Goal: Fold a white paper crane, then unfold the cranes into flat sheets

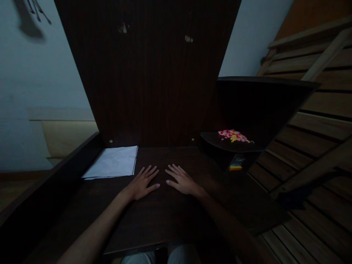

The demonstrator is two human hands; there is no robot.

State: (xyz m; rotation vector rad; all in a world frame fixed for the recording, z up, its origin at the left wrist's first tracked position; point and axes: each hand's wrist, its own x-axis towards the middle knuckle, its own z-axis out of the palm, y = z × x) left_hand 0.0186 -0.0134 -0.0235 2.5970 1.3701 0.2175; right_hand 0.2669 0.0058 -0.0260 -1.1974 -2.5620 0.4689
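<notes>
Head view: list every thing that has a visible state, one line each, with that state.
Left hand: palm down on the desk, fingers spread, holding nothing.
Right hand: the same, apart from the left.
White paper sheets: stacked flat, creased, edges slightly uneven.
Colorful small pieces: heaped loose on the corner shelf.
Back panel: upright, with pale scuffs.

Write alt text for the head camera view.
A left hand and right hand rest palm down on a dark desk. White paper lies to their left; small pink and yellow pieces are heaped on a shelf to the right.
</notes>
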